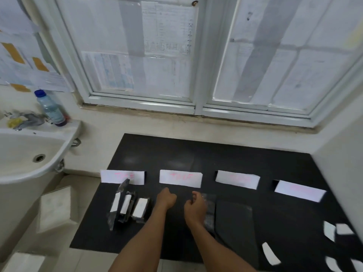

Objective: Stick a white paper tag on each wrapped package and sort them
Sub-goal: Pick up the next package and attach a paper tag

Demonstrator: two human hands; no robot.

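Black mat (196, 154) on pale floor; sink (29, 150) left, window (198, 55) behind.

I am looking at a black mat (196, 154) carrying four white cards (180, 178) with pink writing. On the mat's left side, dark wrapped packages (140, 208) are showing white tags. A blue-capped bottle (51, 108) is standing beyond the mat's left edge.

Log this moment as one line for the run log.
tagged packages: three under leftmost label | left hand: fisted over mat | right hand: beside untagged package | loose tags: right edge
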